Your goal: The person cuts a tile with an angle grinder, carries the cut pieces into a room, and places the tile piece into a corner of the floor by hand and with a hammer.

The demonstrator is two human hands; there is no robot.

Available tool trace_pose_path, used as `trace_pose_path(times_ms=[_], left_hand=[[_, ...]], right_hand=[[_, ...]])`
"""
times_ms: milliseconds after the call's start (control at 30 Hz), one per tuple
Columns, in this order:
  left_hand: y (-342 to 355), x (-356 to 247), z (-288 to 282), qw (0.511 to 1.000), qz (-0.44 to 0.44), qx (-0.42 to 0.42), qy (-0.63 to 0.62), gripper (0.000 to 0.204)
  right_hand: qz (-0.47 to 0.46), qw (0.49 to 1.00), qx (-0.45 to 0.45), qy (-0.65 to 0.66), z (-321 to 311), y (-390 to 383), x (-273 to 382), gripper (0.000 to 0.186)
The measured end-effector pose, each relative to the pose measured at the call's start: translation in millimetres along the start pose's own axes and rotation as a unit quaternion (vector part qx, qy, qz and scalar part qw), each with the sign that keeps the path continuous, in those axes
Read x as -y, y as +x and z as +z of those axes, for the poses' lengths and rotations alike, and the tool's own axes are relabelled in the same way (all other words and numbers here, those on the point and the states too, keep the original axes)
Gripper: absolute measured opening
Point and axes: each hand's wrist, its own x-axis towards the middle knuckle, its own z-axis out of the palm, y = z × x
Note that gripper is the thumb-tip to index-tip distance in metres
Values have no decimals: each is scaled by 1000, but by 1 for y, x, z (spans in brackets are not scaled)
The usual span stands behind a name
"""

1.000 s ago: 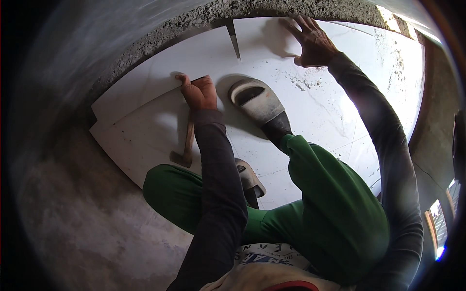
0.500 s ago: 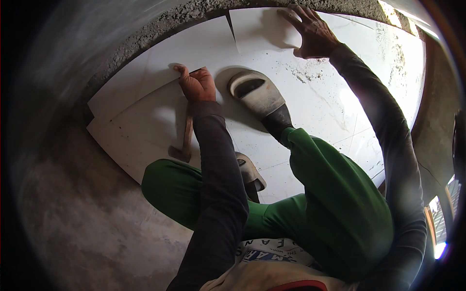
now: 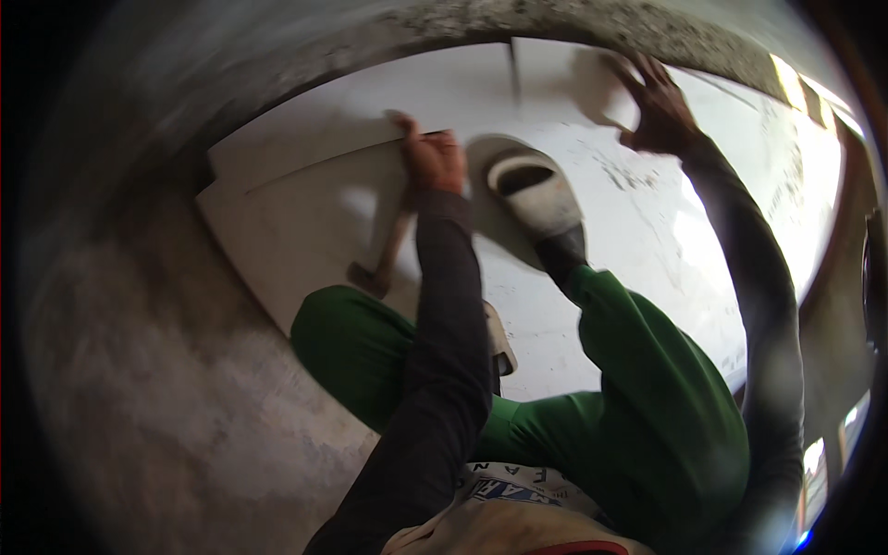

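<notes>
Bare grey floor (image 3: 185,425) fills the lower left. Just above it the white tiling begins, its outer corner slightly stepped. The left tile (image 3: 324,111) lies at the upper left, below a rough grey strip (image 3: 675,32) that curves along the foot of the wall. A thin dark line marks its near edge, and the lower tile (image 3: 296,227) lies on the near side of that line.

On the lower tile, near the green trousers (image 3: 666,407), is the hammer (image 3: 392,242), its head toward the knee and its wooden handle slanting up to the left hand. The left hand (image 3: 432,162) is at the tile edge, fingers curled in and thumb sticking out to the left; I cannot tell whether it grips the handle, the edge or neither. A dark sleeve covers the forearm.

Right of that hand, the front shoe (image 3: 546,199), pale and scuffed, stands on the tiling; the rear shoe (image 3: 500,342) is partly hidden behind the left sleeve.

Farther up, a narrow dark gap (image 3: 513,74) separates the left tile from the right tile (image 3: 555,83). The right hand (image 3: 659,111) is over the right tile near its far edge, fingers and thumb spread, blurred. Dark specks and bright glare mark the tiling below and beyond it.
</notes>
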Motion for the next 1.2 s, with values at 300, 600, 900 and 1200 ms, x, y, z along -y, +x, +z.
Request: trace_pose_path(times_ms=[300, 600, 900, 1200], left_hand=[[-19, -1, 30, 998, 40, -30, -26, 24], [-64, -13, 28, 998, 65, -11, -6, 38], [-98, -21, 36, 983, 102, -150, 8, 73], [-127, -43, 34, 977, 106, -178, -54, 76]], right_hand=[[-6, 1000, 7, 21, -10, 13, 22, 108], [-2, 1000, 30, 7, -9, 11, 19, 113], [-23, 1000, 13, 12, 0, 22, 23, 113], [-39, 999, 28, 9, 10, 51, 60, 111]])
